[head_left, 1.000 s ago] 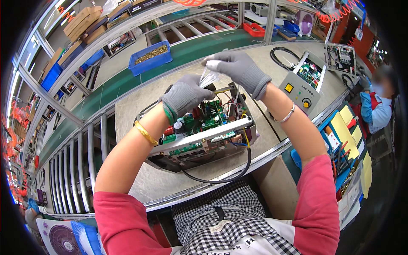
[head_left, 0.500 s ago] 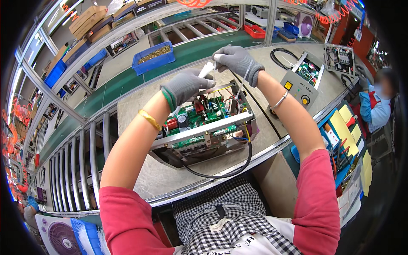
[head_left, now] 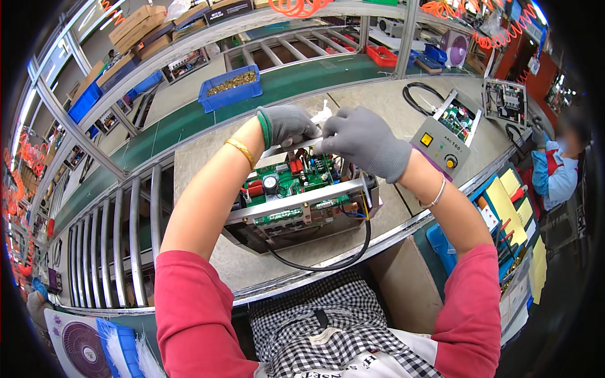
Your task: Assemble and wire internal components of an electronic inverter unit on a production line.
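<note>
An opened metal-cased electrical unit [head_left: 296, 211] lies on the bench in front of me, its green circuit board [head_left: 287, 183] with red and black parts exposed. Over its far side, my left hand [head_left: 287, 125] and my right hand [head_left: 365, 140] meet, both in grey gloves. A small white piece [head_left: 322, 113] sticks up between the fingers; its kind is not clear. My left fingers are closed at its base. Close beside them, my right fingers are pinched together, and what they grip is hidden. A black cable [head_left: 328, 267] loops out along the unit's near side.
A blue bin of small brass-coloured parts [head_left: 232, 88] stands beyond the unit. A second unit with a grey front panel [head_left: 441, 143] sits at right. Metal rollers [head_left: 113, 246] lie left. Tools and papers fill a blue tray [head_left: 498, 214]; a co-worker [head_left: 558, 157] sits at far right.
My right hand has come down and nearer, its back now turned up. My left hand has shifted slightly right, bringing both hands together over the unit's far side. The white piece has moved right.
</note>
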A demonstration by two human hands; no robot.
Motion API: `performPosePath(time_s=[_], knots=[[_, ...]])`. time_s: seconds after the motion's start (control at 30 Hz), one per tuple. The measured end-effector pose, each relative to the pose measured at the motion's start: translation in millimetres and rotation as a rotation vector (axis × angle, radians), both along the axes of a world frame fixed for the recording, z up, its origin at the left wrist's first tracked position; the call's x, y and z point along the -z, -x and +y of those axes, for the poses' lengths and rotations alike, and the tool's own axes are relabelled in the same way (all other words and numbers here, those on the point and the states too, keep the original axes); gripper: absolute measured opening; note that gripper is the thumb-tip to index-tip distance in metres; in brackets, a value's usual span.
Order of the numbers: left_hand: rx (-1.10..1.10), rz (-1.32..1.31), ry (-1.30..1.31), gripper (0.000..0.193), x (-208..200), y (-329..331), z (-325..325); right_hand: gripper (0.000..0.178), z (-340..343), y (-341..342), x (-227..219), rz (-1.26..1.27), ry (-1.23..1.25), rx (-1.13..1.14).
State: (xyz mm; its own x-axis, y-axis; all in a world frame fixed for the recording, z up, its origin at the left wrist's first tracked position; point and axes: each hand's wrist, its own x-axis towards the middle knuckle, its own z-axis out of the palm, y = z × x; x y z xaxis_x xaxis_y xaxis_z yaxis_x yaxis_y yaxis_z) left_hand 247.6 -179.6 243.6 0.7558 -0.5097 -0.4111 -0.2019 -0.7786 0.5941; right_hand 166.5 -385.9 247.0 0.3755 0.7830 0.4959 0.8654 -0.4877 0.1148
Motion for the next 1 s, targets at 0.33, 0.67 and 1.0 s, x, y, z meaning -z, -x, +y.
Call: performPosePath(time_s=[0.33, 0.67, 1.0], knots=[[0.395, -0.239, -0.041, 0.029, -1.4, 2.0, 8.7, 0.019, 13.2, -13.8, 6.5, -0.203, 0.240, -0.002], [-0.350, -0.080, 0.542, 0.029, 4.8, 42.2, 6.3, 0.021, 1.8, 5.3, -0.2, 0.668, -0.484, 0.238], [-0.327, -0.251, 0.542, 0.026, 9.1, 50.2, -0.6, 0.056, 6.1, -16.0, -10.9, 0.979, -0.303, 0.375]])
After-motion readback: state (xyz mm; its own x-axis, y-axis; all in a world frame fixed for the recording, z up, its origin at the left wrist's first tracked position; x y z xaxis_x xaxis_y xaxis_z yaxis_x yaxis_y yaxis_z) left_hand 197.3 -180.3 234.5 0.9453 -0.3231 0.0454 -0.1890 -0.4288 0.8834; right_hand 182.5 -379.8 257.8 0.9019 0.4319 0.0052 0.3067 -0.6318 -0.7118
